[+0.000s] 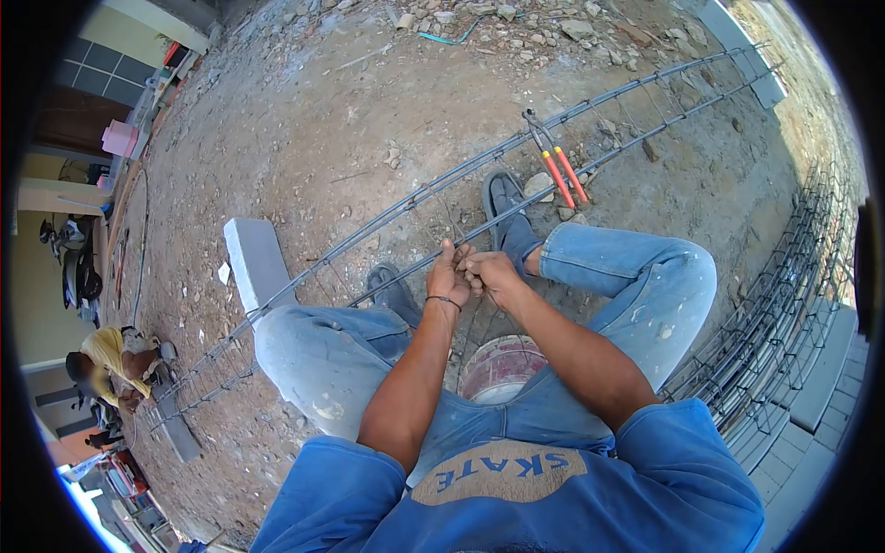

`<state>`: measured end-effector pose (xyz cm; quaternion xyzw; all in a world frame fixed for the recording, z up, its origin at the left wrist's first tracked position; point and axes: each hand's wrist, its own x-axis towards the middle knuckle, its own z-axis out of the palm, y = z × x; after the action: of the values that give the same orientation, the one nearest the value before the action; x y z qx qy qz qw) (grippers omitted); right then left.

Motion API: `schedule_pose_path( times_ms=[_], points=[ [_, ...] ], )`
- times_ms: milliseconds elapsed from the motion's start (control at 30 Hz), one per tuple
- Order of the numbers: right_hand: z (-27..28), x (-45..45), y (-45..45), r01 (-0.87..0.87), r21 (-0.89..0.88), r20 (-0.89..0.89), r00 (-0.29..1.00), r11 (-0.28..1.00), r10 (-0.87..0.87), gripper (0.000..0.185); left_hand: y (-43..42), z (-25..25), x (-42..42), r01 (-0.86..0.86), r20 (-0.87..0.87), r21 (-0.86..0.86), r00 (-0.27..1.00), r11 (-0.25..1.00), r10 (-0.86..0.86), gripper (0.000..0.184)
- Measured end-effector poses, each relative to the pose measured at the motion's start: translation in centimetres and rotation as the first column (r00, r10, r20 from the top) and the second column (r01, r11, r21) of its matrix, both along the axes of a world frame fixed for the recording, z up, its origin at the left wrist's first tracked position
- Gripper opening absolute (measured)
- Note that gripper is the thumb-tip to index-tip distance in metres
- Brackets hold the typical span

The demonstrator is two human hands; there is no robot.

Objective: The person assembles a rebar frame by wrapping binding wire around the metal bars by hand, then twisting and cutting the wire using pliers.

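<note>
My left hand [446,279] and my right hand [491,271] meet between my knees, fingers closed and fingertips touching. Thin dark wire [464,339] trails down below them, and both hands appear to pinch it; its ends are hidden by the fingers. Just beyond my hands, a long rebar cage [406,206] of parallel bars and bent stirrups crosses diagonally. Red-handled pincers [559,168] with yellow bands rest across its bars, to the right of my hands. Under me is a reddish, whitish-stained bucket [502,367], partly covered by my legs.
A grey block [258,263] props the cage at left, another [751,64] at far right. Stacked rebar cages [774,304] lie along the right side. A person in a yellow shirt [109,361] crouches at the cage's left end. Rubble [553,32] covers the far ground.
</note>
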<state>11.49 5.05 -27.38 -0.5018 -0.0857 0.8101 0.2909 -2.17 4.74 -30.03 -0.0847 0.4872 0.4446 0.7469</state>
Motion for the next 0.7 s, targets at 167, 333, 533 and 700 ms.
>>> schedule_pose_path(
  times_ms=[167, 333, 533, 700],
  points=[
    [0.0, 0.0, 0.9, -0.574, 0.217, 0.811, 0.556, 0.79, 0.182, 0.017, 0.6, 0.3, 0.7, -0.042, -0.128, 0.058, 0.991, 0.997, 0.049, 0.038],
    [4.6, 0.0, 3.0, -0.65, 0.544, 0.838, 0.395, 0.53, -0.376, 0.039, 0.6, 2.7, 0.9, -0.018, -0.12, 0.09, 0.992, 0.996, 0.028, 0.035],
    [3.9, -0.9, 5.2, -0.71, 0.522, 0.847, 0.495, 0.473, -0.192, 0.038, 0.6, 2.4, 1.6, -0.053, -0.187, 0.103, 0.98, 0.993, 0.072, 0.029],
    [3.4, -1.2, 4.4, -0.677, 0.603, 0.798, 0.511, 0.423, -0.32, 0.024, 0.9, 1.3, 2.7, -0.159, -0.191, 0.06, 0.967, 0.985, 0.167, 0.023]
  ],
)
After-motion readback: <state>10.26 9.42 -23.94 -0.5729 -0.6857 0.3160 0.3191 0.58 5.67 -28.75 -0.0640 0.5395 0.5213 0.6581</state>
